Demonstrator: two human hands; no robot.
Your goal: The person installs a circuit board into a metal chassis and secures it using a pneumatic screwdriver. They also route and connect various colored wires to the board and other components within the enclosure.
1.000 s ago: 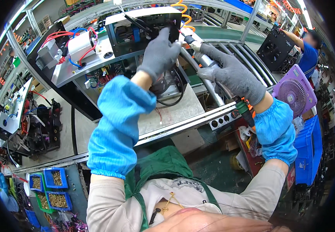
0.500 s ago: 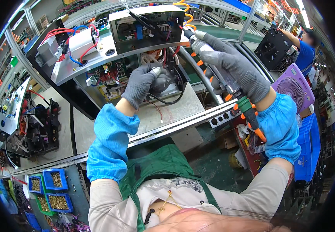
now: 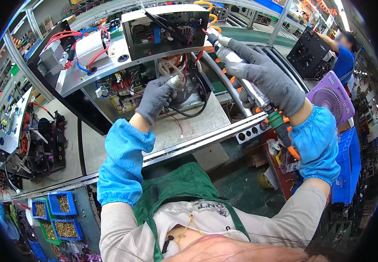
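In a grey glove, my right hand (image 3: 267, 76) is wrapped round an air screwdriver (image 3: 253, 91) with a silver body. Its tip points up and left, beside the right edge of a metal equipment cabinet (image 3: 132, 56). A green fitting (image 3: 276, 118) and an orange hose (image 3: 292, 153) trail from its lower end. My left hand (image 3: 156, 97), also gloved, is at the cabinet's open lower bay, its fingers pinched together by the thick black cable (image 3: 191, 116). Whatever they hold, if anything, is too small to make out. Circuit boards (image 3: 125, 94) and wires lie left of it.
Left stands another partly built unit (image 3: 45, 144) with loose wires. Small blue bins (image 3: 62, 202) of brass-coloured fasteners sit at lower left. Rollers (image 3: 285, 65) run behind my right hand. A purple fan (image 3: 330, 98) and blue crate (image 3: 347, 168) are at right. Beyond, a co-worker (image 3: 343, 56) handles a black panel.
My left hand has shifted very slightly left, still pinched. My right hand's fingers have moved a little on the air screwdriver, which stays almost in the same place.
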